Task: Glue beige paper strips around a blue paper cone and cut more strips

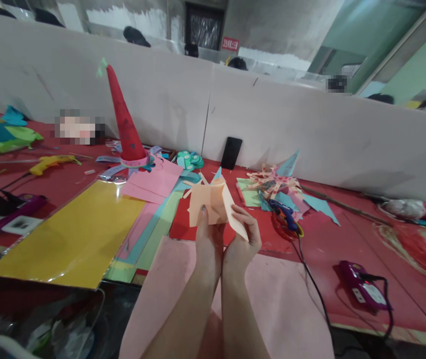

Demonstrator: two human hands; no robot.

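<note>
Bare arms [194, 294] reach forward. The left hand [209, 244] presses its thumb on some folded peach paper [201, 199], fingers probably behind so it can't slip; the right hand [245, 237] pinches the side flap so it stands open, above the red worktop [332, 249].

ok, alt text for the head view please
The left hand and right hand hold folded peach paper over a red table. To the left are a yellow sheet and red cone; to the right, a blue glue gun. A phone leans on the white wall behind.
</note>
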